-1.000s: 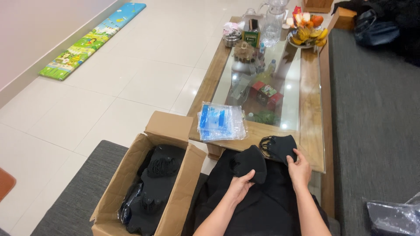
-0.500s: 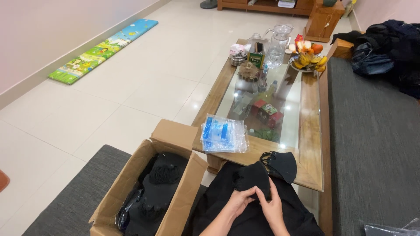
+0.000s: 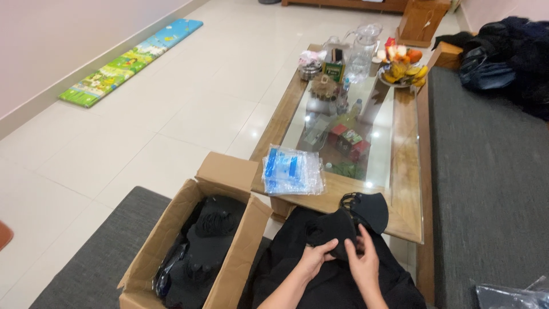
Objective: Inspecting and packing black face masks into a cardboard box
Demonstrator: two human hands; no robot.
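Head view is showing both hands now meeting at lower centre, the left hand [image 3: 314,261] and right hand [image 3: 362,264] pinching a black cloth mask [image 3: 334,229] over the lap, after the right left another black mask [image 3: 370,208] on the table edge [image 3: 407,229].

Bright, even light; glass glare; perhaps slight blur.

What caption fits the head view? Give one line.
Both hands, left hand and right hand, hold a black fabric piece beside an open cardboard box.
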